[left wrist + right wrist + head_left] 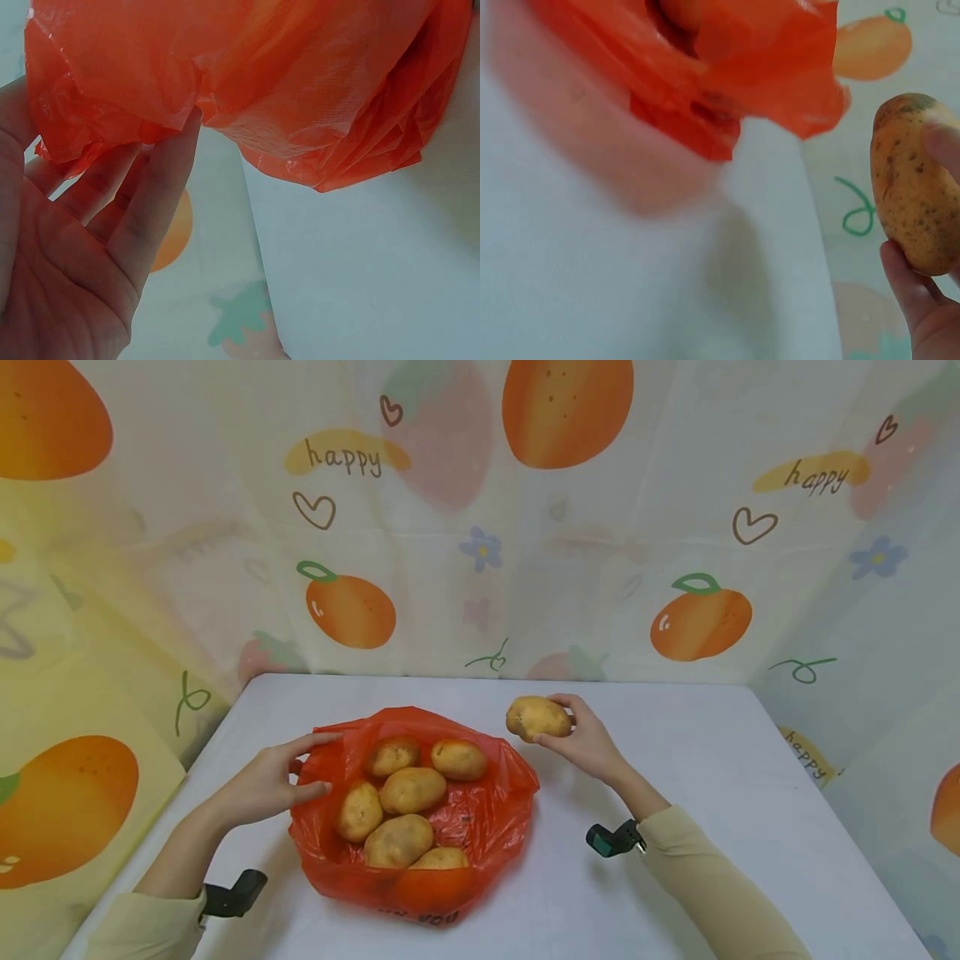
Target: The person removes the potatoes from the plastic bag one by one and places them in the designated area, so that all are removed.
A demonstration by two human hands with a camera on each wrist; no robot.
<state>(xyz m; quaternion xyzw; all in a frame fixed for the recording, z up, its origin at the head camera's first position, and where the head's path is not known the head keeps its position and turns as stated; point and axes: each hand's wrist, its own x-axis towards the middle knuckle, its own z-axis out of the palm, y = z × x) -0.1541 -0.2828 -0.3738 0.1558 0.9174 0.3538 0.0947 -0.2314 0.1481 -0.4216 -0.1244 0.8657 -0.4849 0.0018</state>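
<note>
A red plastic bag [495, 806] stands on the white table with its mouth spread wide. Inside lie several potatoes [412, 790], light brown and oval. At the bag's left rim is my left hand [258, 781], its thumb and index finger apart and touching the plastic. In the left wrist view, the fingers [154, 206] look fairly straight, and red plastic hides some of their tips. My right hand [588, 747] holds one potato [536, 718] between thumb and fingers, raised beyond the bag's right rim. Dark speckles show on this potato [915, 187] in the right wrist view.
The white table [675, 727] extends right of the bag and ends at a patterned cloth backdrop [570, 543] with printed oranges. Similar cloth hangs on both sides. Each wrist carries a small black camera, one left [236, 893] and one right [613, 840].
</note>
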